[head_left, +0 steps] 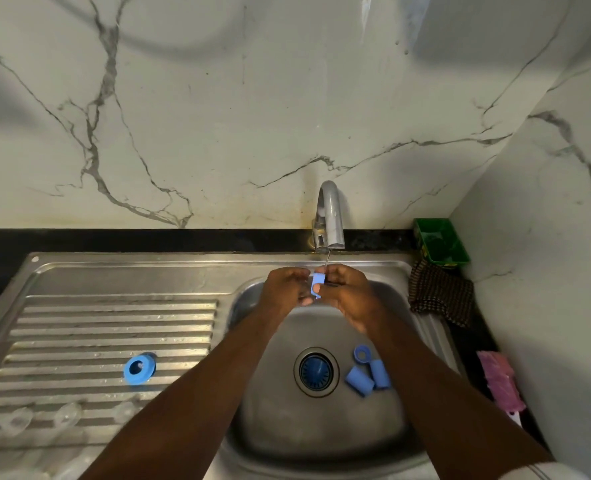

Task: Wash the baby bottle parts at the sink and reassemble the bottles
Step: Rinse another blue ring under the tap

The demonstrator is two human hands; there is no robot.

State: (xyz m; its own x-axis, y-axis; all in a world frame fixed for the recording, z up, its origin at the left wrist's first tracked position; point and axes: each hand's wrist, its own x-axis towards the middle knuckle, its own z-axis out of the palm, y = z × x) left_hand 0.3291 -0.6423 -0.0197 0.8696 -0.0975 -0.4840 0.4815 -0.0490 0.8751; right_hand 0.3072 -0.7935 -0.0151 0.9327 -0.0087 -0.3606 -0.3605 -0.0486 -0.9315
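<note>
Clear teats [67, 414] and a blue ring [139, 368] are laid on the draining board [114, 323], apparently to drip; three blue parts [366, 374] are gathered in the sink [287, 427]. Beyond, a small blue bottle part [317, 281] is pinched by the left grip [285, 289] and right grip [347, 292], fingers curled round it, under the thin stream of the tap [330, 216] for rinsing.

On my feed the left hand [283, 289] and the right hand [351, 299] are bare, and so are both forearms [190, 400] from the wrist up. At the lower right corner the right arm [443, 393] meets the hem of a pale, whitish sleeve [546, 472], which seems to carry a thin dark stripe along its edge, though it is blurred there.
</note>
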